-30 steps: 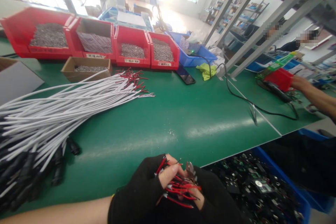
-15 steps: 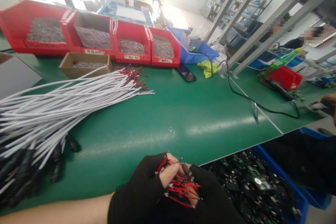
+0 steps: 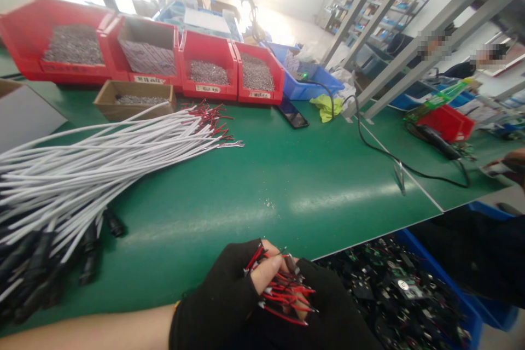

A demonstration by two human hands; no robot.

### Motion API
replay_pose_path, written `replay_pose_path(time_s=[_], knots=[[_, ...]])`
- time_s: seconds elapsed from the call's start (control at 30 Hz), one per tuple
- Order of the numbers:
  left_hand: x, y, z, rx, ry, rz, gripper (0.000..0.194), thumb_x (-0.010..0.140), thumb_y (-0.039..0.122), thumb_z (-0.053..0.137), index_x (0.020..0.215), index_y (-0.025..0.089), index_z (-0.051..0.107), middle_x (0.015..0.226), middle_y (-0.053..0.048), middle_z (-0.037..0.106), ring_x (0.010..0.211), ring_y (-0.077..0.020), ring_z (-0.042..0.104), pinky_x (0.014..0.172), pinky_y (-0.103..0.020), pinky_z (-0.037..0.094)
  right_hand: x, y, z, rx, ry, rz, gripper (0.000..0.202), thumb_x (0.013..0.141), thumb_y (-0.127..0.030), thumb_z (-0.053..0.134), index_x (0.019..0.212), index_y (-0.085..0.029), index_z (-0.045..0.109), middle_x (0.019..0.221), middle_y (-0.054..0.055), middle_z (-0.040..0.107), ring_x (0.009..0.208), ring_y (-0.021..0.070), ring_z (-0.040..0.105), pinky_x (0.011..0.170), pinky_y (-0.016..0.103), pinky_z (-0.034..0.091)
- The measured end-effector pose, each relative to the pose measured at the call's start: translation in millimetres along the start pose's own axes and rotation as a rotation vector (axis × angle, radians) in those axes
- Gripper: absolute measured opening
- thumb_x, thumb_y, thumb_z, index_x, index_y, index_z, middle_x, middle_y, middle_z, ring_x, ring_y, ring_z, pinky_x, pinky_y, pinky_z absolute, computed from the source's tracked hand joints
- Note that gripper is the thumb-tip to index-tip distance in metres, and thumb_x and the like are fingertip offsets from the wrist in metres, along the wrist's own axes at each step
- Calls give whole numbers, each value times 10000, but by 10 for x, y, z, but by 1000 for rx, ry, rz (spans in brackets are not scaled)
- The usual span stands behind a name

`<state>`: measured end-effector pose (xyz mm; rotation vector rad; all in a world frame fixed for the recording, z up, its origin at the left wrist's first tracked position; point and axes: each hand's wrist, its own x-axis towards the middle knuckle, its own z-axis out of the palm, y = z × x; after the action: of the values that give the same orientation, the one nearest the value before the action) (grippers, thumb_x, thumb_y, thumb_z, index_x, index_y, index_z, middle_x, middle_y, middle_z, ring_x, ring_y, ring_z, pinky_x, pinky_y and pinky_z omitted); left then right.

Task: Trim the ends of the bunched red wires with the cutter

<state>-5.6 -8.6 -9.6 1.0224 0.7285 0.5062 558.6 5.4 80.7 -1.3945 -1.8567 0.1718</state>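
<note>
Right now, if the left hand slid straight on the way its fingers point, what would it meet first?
The left hand points right, so it would press straight into the red wires and the right hand against them; depth is hard to judge.

Both hands are meeting at the near edge of the green table [image 3: 287,175]; the left hand [image 3: 221,301], in a black fingerless glove, is closing around a bunch of red wires [image 3: 285,292], and the gloved right hand [image 3: 332,311] is pressing against them from the other side; white cables [image 3: 102,158] are lying fanned out to the left; red bins [image 3: 209,60] are standing behind; a blue crate [image 3: 467,311] of dark parts is sitting below the edge; a co-worker's hand [image 3: 511,167] is showing far right.
</note>
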Motion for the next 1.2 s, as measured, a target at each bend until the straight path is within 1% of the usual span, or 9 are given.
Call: replay_pose_path(time_s=[0.07, 0.1, 0.2, 0.3, 0.4, 0.5, 0.73, 1.0, 1.2], knots=[[-9, 3, -4, 4, 2, -10, 477, 887, 594, 594, 779, 130, 589, 687, -21, 556, 619, -140, 479, 590, -250, 386, 106, -258, 155, 76, -5, 0, 339, 730, 56, 398, 604, -132, 650, 555, -161, 643, 381, -25, 449, 388, 95, 219], [-13, 1, -7, 4, 2, -11, 479, 887, 594, 596, 780, 127, 591, 687, -23, 560, 619, -140, 481, 588, -249, 385, 134, -460, 309, 124, -63, 21, 342, 753, 37, 419, 605, -152, 663, 536, -155, 636, 398, -5, 487, 392, 107, 245], [-18, -7, -11, 9, -2, -18, 483, 891, 595, 600, 777, 125, 588, 681, -22, 563, 620, -138, 483, 585, -244, 384, 66, -1220, 1005, 178, -275, 284, 389, 891, -111, 402, 674, -168, 720, 495, -71, 623, 570, 111, 647, 462, 155, 374], [-11, -10, -8, 21, -2, -14, 490, 892, 606, 587, 774, 130, 582, 683, -23, 551, 623, -141, 477, 576, -245, 376, -174, -1892, 1740, 193, -357, 328, 300, 919, -221, 491, 795, -165, 759, 620, -29, 688, 738, 166, 699, 556, 180, 466], [-4, -3, -1, 10, 0, -11, 487, 885, 607, 588, 764, 136, 574, 684, -25, 546, 626, -147, 475, 574, -250, 371, -433, -2301, 2246, 202, -396, 416, 296, 957, -311, 504, 912, -154, 751, 798, 14, 725, 866, 172, 689, 661, 195, 524], [-5, 6, 2, 19, 5, -12, 482, 889, 603, 580, 769, 136, 575, 673, -16, 529, 610, -138, 455, 576, -251, 366, -628, -2534, 2541, 212, -433, 436, 313, 964, -397, 554, 1049, -128, 687, 1000, 48, 695, 917, 143, 659, 793, 249, 569], [1, 19, -1, 48, 23, -30, 495, 864, 619, 579, 754, 137, 569, 659, -14, 513, 605, -143, 447, 579, -260, 362, -887, -2753, 2842, 218, -475, 447, 334, 975, -432, 541, 1116, -143, 633, 1098, 64, 638, 963, 132, 624, 878, 298, 568], [8, 11, 7, 70, 20, -32, 491, 863, 618, 571, 763, 137, 578, 656, -12, 517, 599, -141, 447, 559, -253, 351, -899, -2740, 2878, 239, -479, 443, 351, 973, -441, 543, 1128, -138, 632, 1101, 63, 641, 957, 135, 630, 862, 293, 574], [10, 15, 6, -16, 4, -43, 526, 860, 633, 592, 841, 109, 635, 789, -97, 650, 716, -211, 581, 657, -296, 448, -960, -2607, 2876, 211, -465, 452, 383, 952, -468, 571, 1133, -142, 660, 1083, 69, 680, 945, 143, 663, 862, 304, 590]])
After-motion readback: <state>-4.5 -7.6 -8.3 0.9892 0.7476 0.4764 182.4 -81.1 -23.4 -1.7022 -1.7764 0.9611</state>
